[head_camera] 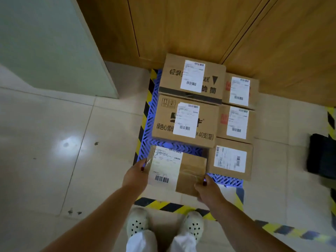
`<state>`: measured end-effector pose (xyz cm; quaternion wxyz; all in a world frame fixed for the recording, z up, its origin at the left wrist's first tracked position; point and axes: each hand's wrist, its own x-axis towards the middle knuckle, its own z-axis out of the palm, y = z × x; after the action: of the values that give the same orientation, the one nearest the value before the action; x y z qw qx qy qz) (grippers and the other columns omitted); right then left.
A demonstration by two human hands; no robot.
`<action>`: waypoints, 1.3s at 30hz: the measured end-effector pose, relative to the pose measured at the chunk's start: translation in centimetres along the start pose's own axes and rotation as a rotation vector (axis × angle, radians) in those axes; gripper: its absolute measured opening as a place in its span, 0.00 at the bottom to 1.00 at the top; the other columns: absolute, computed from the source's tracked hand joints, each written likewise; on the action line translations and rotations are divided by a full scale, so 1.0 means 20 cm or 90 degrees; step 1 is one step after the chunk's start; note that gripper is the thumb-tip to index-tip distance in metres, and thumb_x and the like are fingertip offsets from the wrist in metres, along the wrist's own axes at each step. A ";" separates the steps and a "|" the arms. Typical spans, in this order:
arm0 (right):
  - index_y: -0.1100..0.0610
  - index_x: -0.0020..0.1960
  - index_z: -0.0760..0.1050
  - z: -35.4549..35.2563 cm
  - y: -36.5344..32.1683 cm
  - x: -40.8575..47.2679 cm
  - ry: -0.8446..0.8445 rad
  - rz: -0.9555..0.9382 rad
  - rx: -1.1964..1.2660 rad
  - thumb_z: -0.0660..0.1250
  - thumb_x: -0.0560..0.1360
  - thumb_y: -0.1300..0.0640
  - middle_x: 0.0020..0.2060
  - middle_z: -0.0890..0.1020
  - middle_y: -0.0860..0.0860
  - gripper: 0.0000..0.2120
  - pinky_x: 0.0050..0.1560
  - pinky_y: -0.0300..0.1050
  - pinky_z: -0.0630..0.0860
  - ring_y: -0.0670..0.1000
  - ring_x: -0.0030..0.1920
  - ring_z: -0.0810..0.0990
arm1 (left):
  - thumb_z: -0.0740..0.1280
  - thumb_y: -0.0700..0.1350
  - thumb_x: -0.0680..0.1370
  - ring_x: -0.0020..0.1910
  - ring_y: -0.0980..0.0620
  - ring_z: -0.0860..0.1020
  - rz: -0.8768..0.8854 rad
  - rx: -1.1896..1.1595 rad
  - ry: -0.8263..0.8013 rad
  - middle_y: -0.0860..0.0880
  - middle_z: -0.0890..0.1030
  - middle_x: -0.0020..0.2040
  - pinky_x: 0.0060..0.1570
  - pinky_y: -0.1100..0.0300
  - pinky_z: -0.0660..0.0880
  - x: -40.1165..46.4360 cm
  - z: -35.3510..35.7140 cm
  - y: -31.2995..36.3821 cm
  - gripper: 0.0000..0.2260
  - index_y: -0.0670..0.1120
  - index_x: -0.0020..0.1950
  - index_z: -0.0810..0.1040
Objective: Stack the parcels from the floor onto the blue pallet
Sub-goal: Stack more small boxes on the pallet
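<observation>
A brown cardboard parcel (189,170) with a white label is held over the near left corner of the blue pallet (147,122). My left hand (135,176) grips its left side and my right hand (209,190) grips its near right corner. Several labelled parcels lie on the pallet: two large ones, the far left parcel (192,77) and the middle left parcel (185,122), plus three smaller ones down the right side, the nearest parcel (230,159) next to the held one.
Yellow-black floor tape (174,206) frames the pallet. Wooden wall panels (200,24) rise right behind it. A frosted glass panel (45,42) stands at the left. A dark object (321,157) lies on the tiles at the right. My feet (163,224) stand just before the tape.
</observation>
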<state>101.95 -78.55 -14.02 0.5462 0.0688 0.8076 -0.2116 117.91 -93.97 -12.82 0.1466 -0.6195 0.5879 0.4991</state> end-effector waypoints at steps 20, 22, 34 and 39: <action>0.50 0.71 0.65 -0.06 0.21 0.66 0.201 -0.178 -0.140 0.61 0.77 0.58 0.59 0.76 0.52 0.23 0.50 0.49 0.76 0.55 0.55 0.77 | 0.60 0.41 0.80 0.44 0.54 0.76 0.106 -0.078 0.103 0.54 0.78 0.47 0.33 0.68 0.69 0.46 0.59 -0.06 0.13 0.51 0.62 0.76; 0.49 0.70 0.67 -0.06 0.22 0.66 0.219 -0.193 -0.127 0.62 0.77 0.58 0.58 0.77 0.52 0.22 0.53 0.51 0.77 0.54 0.55 0.77 | 0.60 0.43 0.80 0.45 0.54 0.76 0.106 -0.076 0.111 0.52 0.80 0.51 0.33 0.68 0.69 0.46 0.61 -0.08 0.13 0.51 0.64 0.75; 0.50 0.74 0.61 -0.12 0.25 0.68 0.281 -0.279 -0.108 0.66 0.76 0.55 0.68 0.68 0.50 0.28 0.65 0.52 0.71 0.52 0.67 0.69 | 0.67 0.39 0.75 0.70 0.43 0.63 0.168 0.108 0.224 0.41 0.64 0.71 0.66 0.49 0.67 0.42 0.62 -0.06 0.32 0.47 0.76 0.57; 0.49 0.74 0.62 -0.24 0.08 0.72 0.361 -0.401 -0.261 0.64 0.77 0.58 0.71 0.64 0.51 0.27 0.69 0.51 0.66 0.53 0.70 0.63 | 0.76 0.58 0.61 0.76 0.38 0.52 0.505 0.572 0.140 0.40 0.52 0.77 0.73 0.40 0.47 0.50 0.64 0.00 0.54 0.48 0.77 0.47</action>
<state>92.74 -76.77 -26.07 0.2157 -0.2340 0.9314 -0.1765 110.39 -89.86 -26.58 0.1350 -0.2790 0.9385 0.1519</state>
